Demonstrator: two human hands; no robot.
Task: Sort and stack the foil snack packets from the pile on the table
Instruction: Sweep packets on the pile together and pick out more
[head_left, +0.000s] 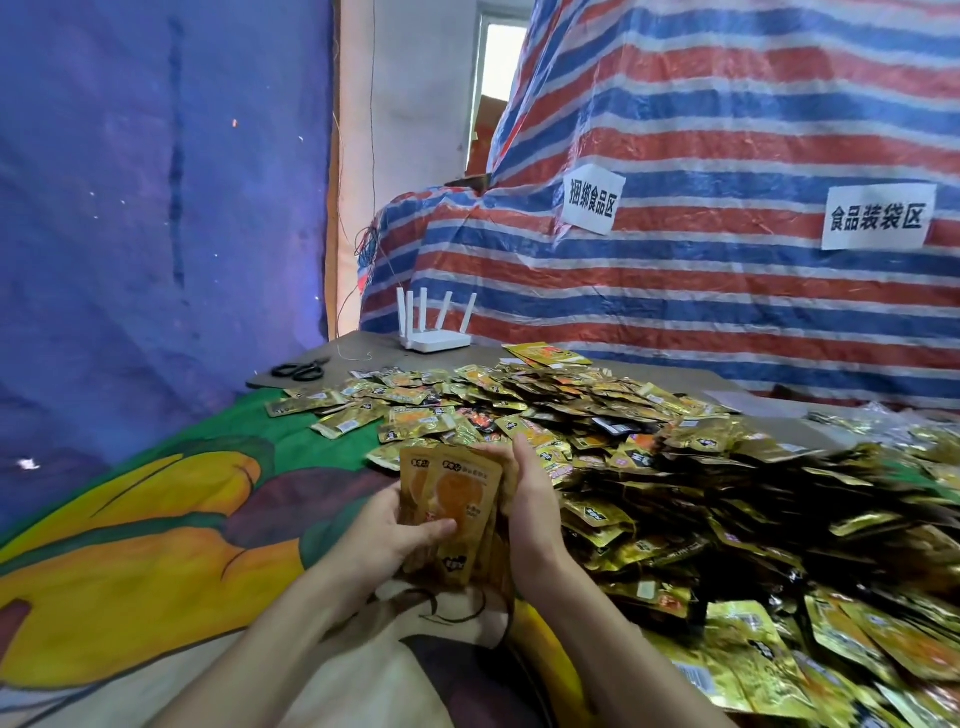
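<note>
A stack of gold-and-orange foil snack packets (457, 499) stands upright between my two hands, just above the table's colourful cloth. My left hand (384, 535) grips the stack from the left, thumb pressed across the front packet. My right hand (530, 499) presses flat against the stack's right edge, fingers pointing up. A big loose pile of gold foil packets (675, 467) spreads across the table right of and behind my hands, reaching the lower right corner.
Black scissors (301, 370) lie at the far left of the table. A white router (435, 340) with several antennas stands behind the pile. A striped tarpaulin (727, 156) with two paper labels rises at the back; a blue sheet (156, 208) hangs on the left.
</note>
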